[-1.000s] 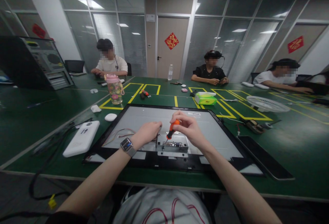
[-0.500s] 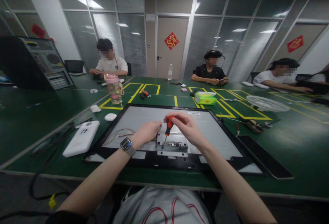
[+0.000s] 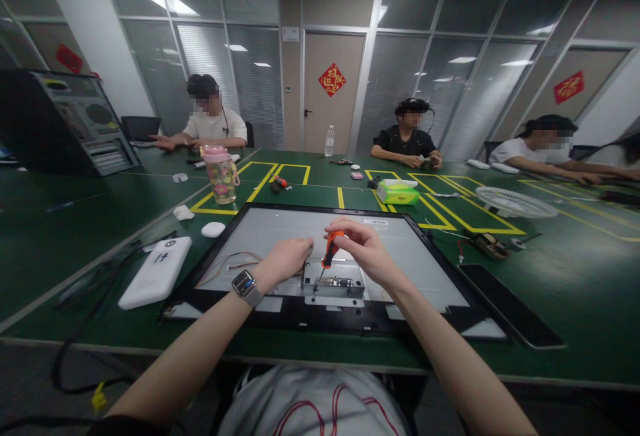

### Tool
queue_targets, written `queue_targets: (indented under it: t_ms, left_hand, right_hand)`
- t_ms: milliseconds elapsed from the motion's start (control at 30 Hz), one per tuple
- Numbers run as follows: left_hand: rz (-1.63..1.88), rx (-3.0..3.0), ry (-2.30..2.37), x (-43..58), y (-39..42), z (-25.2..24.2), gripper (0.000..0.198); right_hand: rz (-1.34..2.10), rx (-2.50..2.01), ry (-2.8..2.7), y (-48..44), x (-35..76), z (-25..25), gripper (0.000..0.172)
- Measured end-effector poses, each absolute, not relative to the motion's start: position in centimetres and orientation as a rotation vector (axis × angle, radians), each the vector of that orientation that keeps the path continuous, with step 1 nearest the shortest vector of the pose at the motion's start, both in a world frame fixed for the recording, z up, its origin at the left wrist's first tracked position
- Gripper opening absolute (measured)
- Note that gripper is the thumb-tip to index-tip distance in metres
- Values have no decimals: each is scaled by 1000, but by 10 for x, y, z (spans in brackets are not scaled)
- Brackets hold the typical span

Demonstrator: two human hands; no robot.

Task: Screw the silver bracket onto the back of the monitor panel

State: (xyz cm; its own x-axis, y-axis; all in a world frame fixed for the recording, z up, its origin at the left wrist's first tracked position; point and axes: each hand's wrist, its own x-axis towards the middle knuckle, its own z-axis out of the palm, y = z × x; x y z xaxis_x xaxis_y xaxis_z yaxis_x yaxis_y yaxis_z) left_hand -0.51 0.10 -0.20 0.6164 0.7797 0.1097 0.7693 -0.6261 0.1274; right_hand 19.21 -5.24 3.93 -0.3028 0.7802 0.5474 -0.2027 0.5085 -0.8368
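A black-framed display panel [image 3: 240,239] lies on the green table before me, its pale back upward. Near its front edge sits a metal bracket housing [image 3: 333,273] with ports. My right hand [image 3: 363,243] grips the orange and black handle of a screwdriver [image 3: 331,249]; its thin shaft slants down to the bracket's left front part. The tip's exact contact is hard to see. At the bracket's left side, my left hand [image 3: 287,259] has its fingers curled together, the fingertips mostly hidden. Thin wires [image 3: 235,259] run over the panel beside the left wrist, which wears a watch.
Left of the panel are a white power bank-like box [image 3: 156,273], a white oval case [image 3: 213,229] and a pink-lided bottle [image 3: 219,176]. A long black slab [image 3: 510,306] lies to the right. A green tissue pack [image 3: 399,191] is beyond. Several people sit across the table.
The screwdriver's handle has tipped slightly to the right, with my right-hand fingers shifted on it. My left hand stays by the bracket. A person at far left has stretched out a hand.
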Motion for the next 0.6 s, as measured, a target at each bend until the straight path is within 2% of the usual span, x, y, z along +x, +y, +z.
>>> queue_targets:
  t_ms: [200, 400, 600]
  left_hand:
    - [239, 2788, 1359, -4, -1, 1, 24]
    - [219, 2801, 1374, -4, 0, 1, 23]
    - [234, 2816, 1368, -4, 1, -1, 25]
  right_hand:
    - [1060, -555, -1551, -55, 193, 41, 17]
    - [984, -598, -1604, -58, 195, 45, 27]
    - [906, -620, -1583, -57, 197, 41, 18]
